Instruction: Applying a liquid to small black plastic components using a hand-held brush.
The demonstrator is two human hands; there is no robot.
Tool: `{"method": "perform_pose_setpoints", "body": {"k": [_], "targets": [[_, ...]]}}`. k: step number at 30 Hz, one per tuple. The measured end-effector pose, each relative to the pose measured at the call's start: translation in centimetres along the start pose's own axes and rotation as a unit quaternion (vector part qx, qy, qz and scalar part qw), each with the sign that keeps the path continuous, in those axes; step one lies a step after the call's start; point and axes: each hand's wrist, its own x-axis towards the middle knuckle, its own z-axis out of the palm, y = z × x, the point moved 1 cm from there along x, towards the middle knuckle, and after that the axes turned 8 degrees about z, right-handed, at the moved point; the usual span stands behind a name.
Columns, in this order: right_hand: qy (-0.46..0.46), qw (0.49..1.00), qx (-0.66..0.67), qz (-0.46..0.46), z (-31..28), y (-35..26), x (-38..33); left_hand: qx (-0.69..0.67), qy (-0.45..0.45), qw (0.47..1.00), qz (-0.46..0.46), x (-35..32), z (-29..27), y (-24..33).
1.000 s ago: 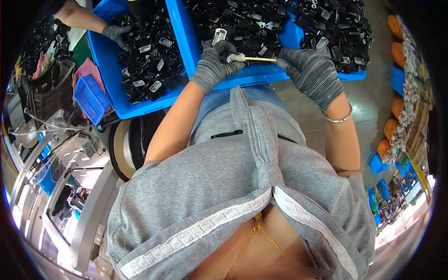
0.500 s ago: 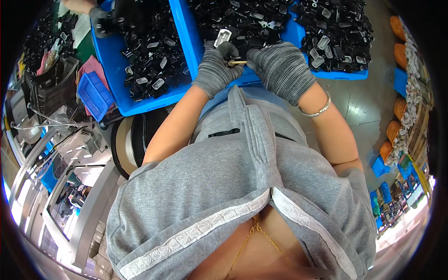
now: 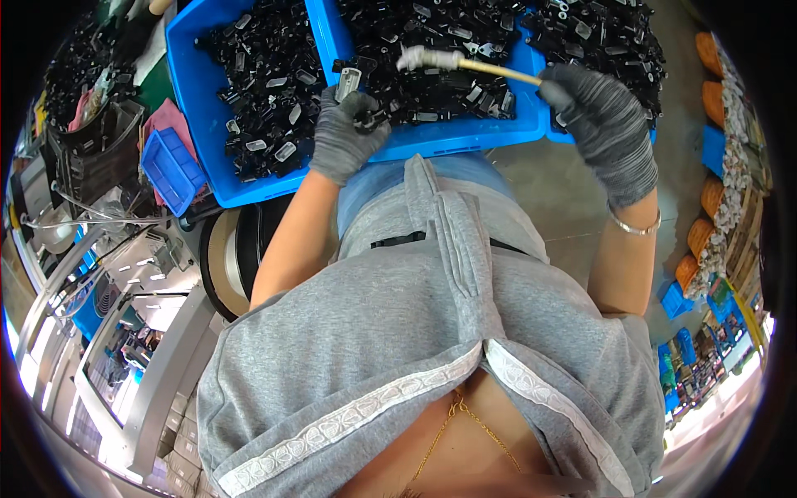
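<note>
My left hand [image 3: 349, 141], in a grey knit glove, is closed around a small black part with a pale, clear-looking oblong piece [image 3: 349, 81] at its top. It is over the near side of the blue bins. To the right, my gloved right hand [image 3: 604, 129] grips the end of a thin wooden stick [image 3: 502, 72]. A whitish, ragged wad [image 3: 427, 58] is wrapped round the stick's far end, which points left above the middle bin. The wad and the part in my left hand are apart.
Blue bins [image 3: 465, 133] full of small black parts stand side by side before me. A small blue tray [image 3: 172, 170] lies at the left by pink cloth. Below it is a large reel [image 3: 222, 257]. Orange baskets [image 3: 711, 192] line the right side.
My right hand has drawn away to the right, bringing the wadded stick fully into sight. My left hand has shifted left with the part. Another person's gloved hand has mostly left the top left.
</note>
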Motion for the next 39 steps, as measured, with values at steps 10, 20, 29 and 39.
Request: {"method": "perform_pose_setpoints", "body": {"k": [10,20,29,39], "targets": [[0.048,0.983,0.171,-0.051,0.3,2.5,3.1,0.005,0.021,0.940,0.339,0.9,-5.2,6.6],[-0.055,0.966,0.225,-0.115,-0.3,1.7,5.8,0.086,-0.028,0.912,0.400,2.2,-7.8,8.3],[-0.152,0.940,0.275,-0.133,5.2,-0.4,8.9,0.087,-0.112,0.927,0.348,1.1,-8.8,5.6],[-0.060,0.976,0.134,-0.162,6.0,-0.2,12.0,-0.059,0.019,0.986,0.156,2.4,-10.1,3.9]]}}
